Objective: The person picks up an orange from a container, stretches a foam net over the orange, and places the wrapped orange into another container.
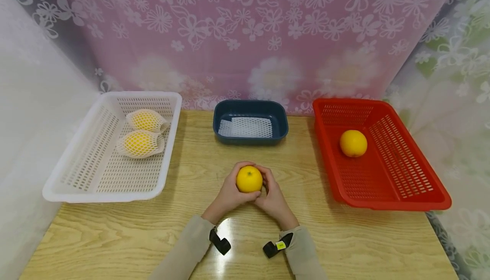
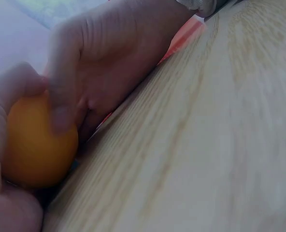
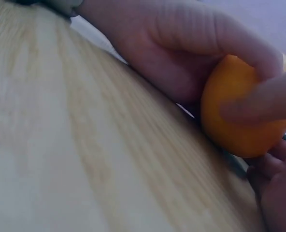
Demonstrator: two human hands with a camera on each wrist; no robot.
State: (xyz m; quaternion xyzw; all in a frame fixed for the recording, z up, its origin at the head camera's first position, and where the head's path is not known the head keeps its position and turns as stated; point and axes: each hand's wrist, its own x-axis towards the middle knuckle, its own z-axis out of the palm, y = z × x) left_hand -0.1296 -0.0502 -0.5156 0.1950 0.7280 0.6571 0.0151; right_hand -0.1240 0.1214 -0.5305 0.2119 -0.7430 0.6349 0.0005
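Note:
Both hands hold one orange (image 1: 249,179) between them, low over the middle of the wooden table. The left hand (image 1: 231,191) curls around its left side, thumb across the near face. From the right, the right hand (image 1: 272,198) wraps its fingers about the fruit. In the left wrist view the right thumb presses the orange (image 2: 36,145). Seen from the right wrist, both thumbs lie on the orange (image 3: 235,106), and its underside is close over the tabletop. The far fingers are partly hidden behind the fruit.
A white basket (image 1: 111,197) on the left holds two fruits in foam nets (image 1: 139,144). Behind the hands stands a dark blue tray (image 1: 250,140) with white foam netting (image 1: 250,127) inside. A red basket (image 1: 390,204) on the right contains another orange (image 1: 353,143). Flowered cloth (image 1: 268,37) hangs behind.

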